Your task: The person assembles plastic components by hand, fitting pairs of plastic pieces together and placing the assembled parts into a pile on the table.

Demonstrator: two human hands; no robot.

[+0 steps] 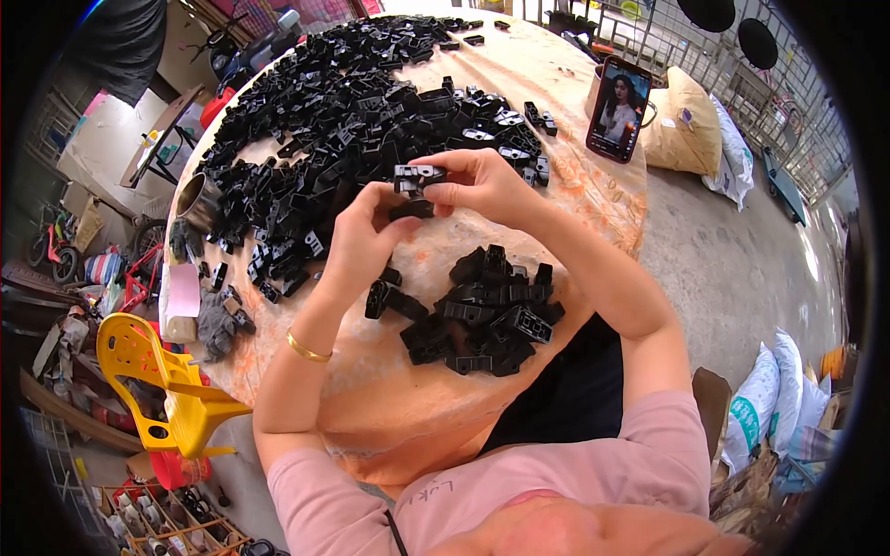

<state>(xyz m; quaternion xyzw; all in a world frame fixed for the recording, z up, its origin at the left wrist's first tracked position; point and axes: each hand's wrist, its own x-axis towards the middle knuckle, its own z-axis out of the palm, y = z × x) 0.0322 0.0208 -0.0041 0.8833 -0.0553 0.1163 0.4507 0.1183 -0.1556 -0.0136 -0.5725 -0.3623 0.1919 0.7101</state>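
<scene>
Currently joining two black plastic parts at centre frame, above a round table.

Right hand pinching the upper black plastic part between thumb and fingertips, fingers curled over its top edge. Left hand clenched around the lower black part, pressed up against the upper one; exact fit hidden by fingers. Small pile of black parts just below the hands, lower centre. Large heap of loose black parts spread across upper centre and upper left. Phone propped upright at upper right, screen lit. Metal cup at table's left edge. Yellow plastic chair at lower left. Gold bangle on left wrist.
</scene>
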